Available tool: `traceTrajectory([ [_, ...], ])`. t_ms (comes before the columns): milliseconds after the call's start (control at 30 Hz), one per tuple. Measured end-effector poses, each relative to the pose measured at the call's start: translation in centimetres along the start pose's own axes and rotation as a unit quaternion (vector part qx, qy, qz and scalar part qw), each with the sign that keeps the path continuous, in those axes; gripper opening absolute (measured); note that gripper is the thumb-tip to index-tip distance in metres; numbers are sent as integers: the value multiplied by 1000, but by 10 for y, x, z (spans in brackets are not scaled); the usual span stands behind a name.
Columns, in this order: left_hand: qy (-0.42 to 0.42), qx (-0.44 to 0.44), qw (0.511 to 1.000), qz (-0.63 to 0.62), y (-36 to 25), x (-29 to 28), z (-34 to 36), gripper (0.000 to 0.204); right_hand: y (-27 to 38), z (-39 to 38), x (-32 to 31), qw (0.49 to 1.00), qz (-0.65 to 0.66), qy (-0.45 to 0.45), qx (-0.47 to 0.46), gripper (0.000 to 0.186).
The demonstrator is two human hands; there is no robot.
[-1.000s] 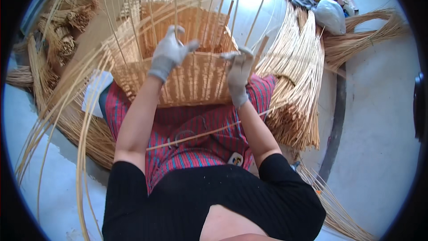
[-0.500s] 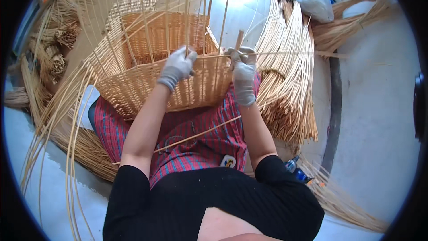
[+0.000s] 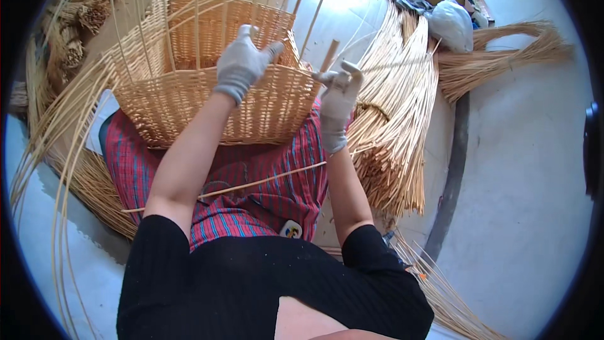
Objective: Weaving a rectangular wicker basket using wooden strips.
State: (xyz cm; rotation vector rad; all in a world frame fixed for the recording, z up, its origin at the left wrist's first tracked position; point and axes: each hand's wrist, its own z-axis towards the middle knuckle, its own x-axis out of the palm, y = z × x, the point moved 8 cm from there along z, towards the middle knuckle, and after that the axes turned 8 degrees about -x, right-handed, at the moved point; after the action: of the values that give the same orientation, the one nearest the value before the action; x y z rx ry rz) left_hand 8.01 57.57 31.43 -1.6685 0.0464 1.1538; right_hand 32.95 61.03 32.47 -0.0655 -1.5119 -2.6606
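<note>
Head: woven basket (image 3: 270, 110) sits on the far edge of the checked cloth (image 3: 229, 223), long axis left-right. Left hand (image 3: 242, 62) is over its near side, thumb and index spread, no grip visible; right hand (image 3: 338, 97), nearer the corner stake (image 3: 330, 53), has fingers half curled, hold unclear, basket just left.

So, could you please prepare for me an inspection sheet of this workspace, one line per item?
Surface: striped cloth over the lap, under the basket.
Job's things: wicker basket, unfinished, with upright rods rising above its near rim.
Clutter: loose rod across the lap; large rod bundle at right; whitish bag beyond.
Hands: gloved left hand at the near rim, gloved right hand by the right corner; grip unclear.
Cables: nothing seen.
Surroundings: pale floor, dark stripe.
</note>
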Motion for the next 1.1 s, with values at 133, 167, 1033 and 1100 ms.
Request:
traceTrajectory([
  [133,44,-48,992,-109,-6,1,-2,53,9,1,17,988,48,141,-41,21],
  [167,3,36,981,-190,-19,-7,-6,49,-5,8,3,992,64,107,25,20],
  [1033,274,-13,890,-364,-74,125,-61,58,-66,59,-111,881,359,-281,125,34],
  [1100,179,66,956,-222,-77,129,-48,55,-19,47,-99,938,276,-204,52,30],
])
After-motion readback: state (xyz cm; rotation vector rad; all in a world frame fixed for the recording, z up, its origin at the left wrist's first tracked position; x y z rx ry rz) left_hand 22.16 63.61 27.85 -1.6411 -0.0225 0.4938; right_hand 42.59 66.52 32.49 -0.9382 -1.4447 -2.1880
